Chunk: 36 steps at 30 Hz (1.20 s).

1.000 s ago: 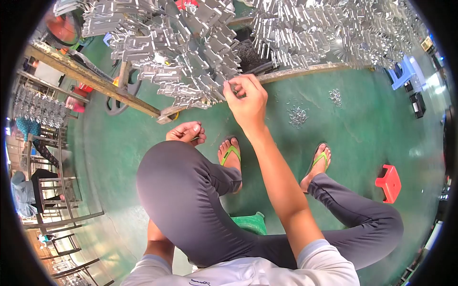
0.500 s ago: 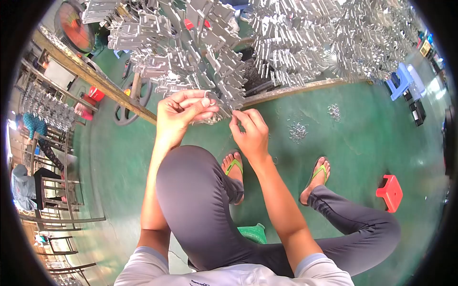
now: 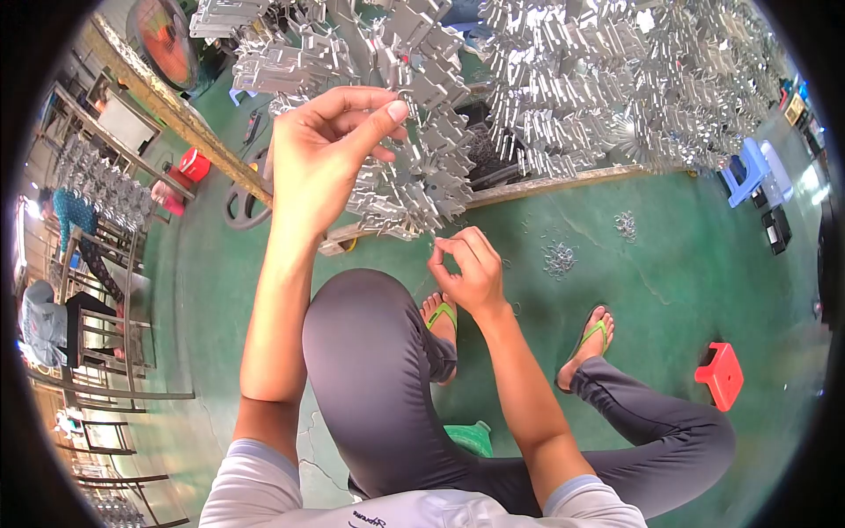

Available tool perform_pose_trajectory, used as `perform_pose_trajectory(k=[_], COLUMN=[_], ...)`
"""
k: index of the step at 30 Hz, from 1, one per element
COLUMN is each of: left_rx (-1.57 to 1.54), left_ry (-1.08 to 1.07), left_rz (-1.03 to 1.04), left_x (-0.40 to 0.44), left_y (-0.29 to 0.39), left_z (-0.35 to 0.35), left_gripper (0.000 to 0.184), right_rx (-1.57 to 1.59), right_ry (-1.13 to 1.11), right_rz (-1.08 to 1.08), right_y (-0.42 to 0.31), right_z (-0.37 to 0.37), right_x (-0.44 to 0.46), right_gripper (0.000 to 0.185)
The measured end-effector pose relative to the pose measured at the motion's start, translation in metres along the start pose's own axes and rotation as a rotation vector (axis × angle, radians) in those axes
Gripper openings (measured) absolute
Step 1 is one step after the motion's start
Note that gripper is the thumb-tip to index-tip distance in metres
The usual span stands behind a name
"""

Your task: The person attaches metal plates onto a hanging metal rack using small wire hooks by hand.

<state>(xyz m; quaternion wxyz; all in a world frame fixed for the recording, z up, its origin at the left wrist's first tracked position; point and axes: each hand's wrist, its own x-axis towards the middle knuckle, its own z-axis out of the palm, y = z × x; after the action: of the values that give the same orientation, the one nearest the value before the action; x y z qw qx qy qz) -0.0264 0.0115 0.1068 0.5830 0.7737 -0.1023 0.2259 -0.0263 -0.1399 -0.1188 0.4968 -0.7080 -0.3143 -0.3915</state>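
A hanging cluster of flat silver metal pieces (image 3: 422, 84) fills the space in front of me. My left hand (image 3: 330, 145) is raised against it, thumb and forefinger nearly together and the other fingers curled; whatever small thing sits at the tips I cannot make out. Lower down, my right hand (image 3: 473, 268) is closed in a pinch just under the bottom end of the cluster. What its fingertips hold is too small to name. On the green floor beyond it lie a pile of small shiny metal bits (image 3: 558, 260) and a smaller pile (image 3: 625, 226).
More metal pieces (image 3: 616, 79) hang to the right above a wooden beam (image 3: 563, 185). A red stool (image 3: 722, 377) and a blue stool (image 3: 745, 172) stand at right. A fan (image 3: 165, 40) and slanting beam (image 3: 176, 110) are at upper left. Another person (image 3: 75, 220) is far left.
My left hand has moved upward along the hanging metal pieces. My right hand has dropped slightly, still pinched. The whole view has shifted a little.
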Motion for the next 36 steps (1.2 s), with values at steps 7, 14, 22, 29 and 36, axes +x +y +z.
perform_pose_trajectory(k=[7,14,22,29,36], left_rx=[-0.035,-0.074,-0.021,0.106,0.141], left_ry=[-0.028,-0.039,0.031,0.085,0.133], left_rz=[-0.006,-0.018,0.018,0.065,0.041], left_x=[0.002,0.000,-0.005,-0.009,-0.010], left_y=[-0.004,-0.004,-0.001,0.007,0.008], left_z=[-0.008,-0.009,-0.009,0.005,0.010], left_gripper=[0.022,0.021,0.020,0.018,0.019], right_rx=[-0.006,0.189,0.153,0.069,-0.136], right_ry=[0.116,0.193,0.201,0.114,0.016], right_rz=[0.073,0.101,0.109,-0.003,-0.173], right_y=[-0.030,-0.032,-0.035,-0.039,-0.047], right_z=[-0.015,-0.002,-0.025,-0.042,-0.049], right_x=[0.055,0.122,0.134,0.140,0.149], right_gripper=[0.026,0.018,0.014,0.017,0.017])
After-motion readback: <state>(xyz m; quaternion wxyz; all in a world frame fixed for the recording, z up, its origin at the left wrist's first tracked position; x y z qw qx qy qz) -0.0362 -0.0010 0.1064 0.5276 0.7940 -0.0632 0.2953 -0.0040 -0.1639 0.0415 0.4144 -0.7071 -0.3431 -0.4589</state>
